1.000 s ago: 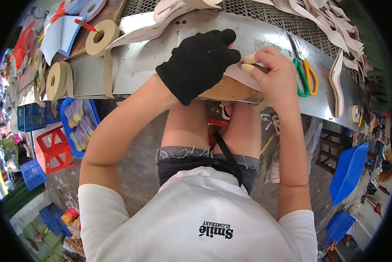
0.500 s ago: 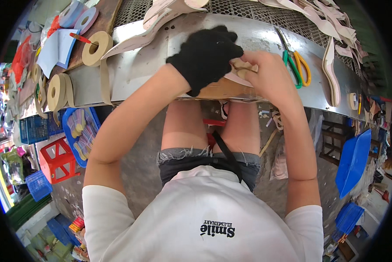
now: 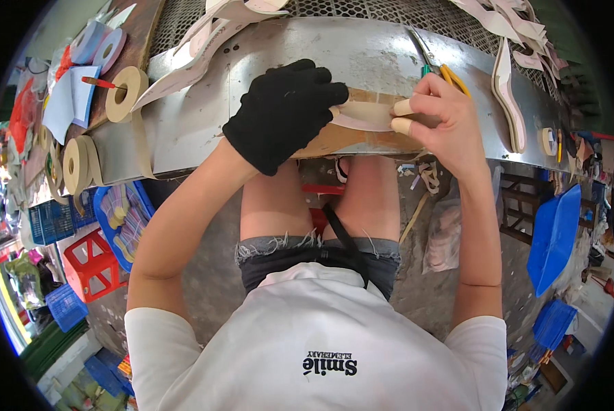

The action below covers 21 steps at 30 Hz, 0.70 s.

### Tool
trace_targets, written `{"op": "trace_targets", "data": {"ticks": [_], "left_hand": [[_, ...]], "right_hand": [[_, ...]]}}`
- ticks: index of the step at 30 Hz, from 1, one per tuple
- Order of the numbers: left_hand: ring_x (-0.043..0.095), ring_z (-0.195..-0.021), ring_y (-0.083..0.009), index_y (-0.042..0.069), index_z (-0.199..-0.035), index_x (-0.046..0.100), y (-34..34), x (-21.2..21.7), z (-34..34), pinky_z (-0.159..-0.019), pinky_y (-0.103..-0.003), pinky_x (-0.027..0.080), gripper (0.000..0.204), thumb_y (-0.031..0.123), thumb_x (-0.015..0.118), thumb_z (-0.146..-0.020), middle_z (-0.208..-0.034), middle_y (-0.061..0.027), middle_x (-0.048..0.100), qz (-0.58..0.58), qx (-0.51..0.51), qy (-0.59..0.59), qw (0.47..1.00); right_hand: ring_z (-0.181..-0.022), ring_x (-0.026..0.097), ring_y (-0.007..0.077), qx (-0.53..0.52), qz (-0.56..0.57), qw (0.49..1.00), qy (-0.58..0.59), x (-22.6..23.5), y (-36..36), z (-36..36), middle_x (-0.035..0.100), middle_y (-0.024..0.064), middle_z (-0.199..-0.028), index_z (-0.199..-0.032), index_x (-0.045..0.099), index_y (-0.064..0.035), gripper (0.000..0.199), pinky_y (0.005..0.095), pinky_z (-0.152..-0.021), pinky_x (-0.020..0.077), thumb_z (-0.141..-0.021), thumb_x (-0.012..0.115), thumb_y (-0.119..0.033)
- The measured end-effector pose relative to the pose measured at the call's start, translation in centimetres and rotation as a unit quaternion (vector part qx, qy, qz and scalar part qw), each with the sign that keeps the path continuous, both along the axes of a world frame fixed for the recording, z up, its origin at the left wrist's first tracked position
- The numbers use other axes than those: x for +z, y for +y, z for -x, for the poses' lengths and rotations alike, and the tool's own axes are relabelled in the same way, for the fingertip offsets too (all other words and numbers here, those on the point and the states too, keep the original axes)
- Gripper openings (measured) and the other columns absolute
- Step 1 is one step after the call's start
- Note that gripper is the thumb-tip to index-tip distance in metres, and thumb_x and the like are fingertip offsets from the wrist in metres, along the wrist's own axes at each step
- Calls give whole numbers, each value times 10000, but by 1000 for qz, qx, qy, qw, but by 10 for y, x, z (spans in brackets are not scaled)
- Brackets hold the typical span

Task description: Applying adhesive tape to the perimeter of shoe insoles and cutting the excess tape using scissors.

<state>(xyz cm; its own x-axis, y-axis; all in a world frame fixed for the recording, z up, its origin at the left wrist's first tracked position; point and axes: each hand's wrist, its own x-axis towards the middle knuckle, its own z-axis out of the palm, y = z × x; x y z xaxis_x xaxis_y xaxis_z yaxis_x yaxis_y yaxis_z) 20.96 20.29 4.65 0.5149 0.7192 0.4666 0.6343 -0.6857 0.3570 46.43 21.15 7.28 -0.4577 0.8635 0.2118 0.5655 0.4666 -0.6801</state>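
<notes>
A beige strip (image 3: 368, 111) stretches between my hands, with the curved edge of a pale pink piece (image 3: 365, 126) showing beneath it. My left hand (image 3: 286, 113), in a black glove, is closed around the strip's left end; the glove hides how its fingertips grip. Bare apart from beige covers on thumb and forefinger, my right hand (image 3: 444, 120) has those two fingertips at the right end. Under the strip lies a brown board (image 3: 362, 142) at the table's near edge. Just beyond my right hand, yellow-and-green-handled scissors (image 3: 427, 51) are partly covered by it.
The metal table (image 3: 190, 130) bears pale cut pieces (image 3: 204, 51) at the far left and a long curved piece (image 3: 510, 103) at right. Tape rolls (image 3: 125, 96) stand at left. A red stool (image 3: 91, 264) and blue basket (image 3: 122, 212) are on the left; a blue tray (image 3: 552, 240) is right.
My hands have drawn apart, the right one moving right and the left one left. The strip between them now shows at length. My right hand now covers part of the scissors.
</notes>
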Motion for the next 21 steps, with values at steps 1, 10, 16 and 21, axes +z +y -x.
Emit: {"op": "trace_targets", "data": {"ticks": [1,10,16,21], "left_hand": [[584,-745,-261,88,-905,648,0,0,0,-625,-365,489,267,52,715,-648,-820,-75,592,0,-1,1,1000],[563,-960,-206,156,-869,644,-13,12,-29,-768,-368,467,218,212,688,-664,-940,-12,588,-50,37,161,985],[615,-879,-335,87,-906,656,-11,28,-32,-746,-435,477,302,350,669,-759,-876,-131,654,211,-40,204,955],[613,-851,-345,85,-949,676,-23,58,4,-757,-432,475,338,376,656,-779,-900,-138,667,353,-66,241,902]], "right_hand": [[-637,534,157,-1,0,1000,1,-3,0,-1,527,21,-736,-821,697,-52,155,272,-577,422,-684,755,-97],[-647,556,200,71,-112,990,-55,-20,8,-6,512,43,-746,-820,680,-53,145,312,-564,440,-712,723,-139],[-592,543,211,89,-128,987,-35,20,-21,26,518,80,-717,-833,651,-40,128,318,-560,433,-786,659,-158],[-658,493,47,150,286,943,-85,43,3,8,529,-17,-666,-855,626,-10,224,244,-562,391,-890,579,-226]]}}
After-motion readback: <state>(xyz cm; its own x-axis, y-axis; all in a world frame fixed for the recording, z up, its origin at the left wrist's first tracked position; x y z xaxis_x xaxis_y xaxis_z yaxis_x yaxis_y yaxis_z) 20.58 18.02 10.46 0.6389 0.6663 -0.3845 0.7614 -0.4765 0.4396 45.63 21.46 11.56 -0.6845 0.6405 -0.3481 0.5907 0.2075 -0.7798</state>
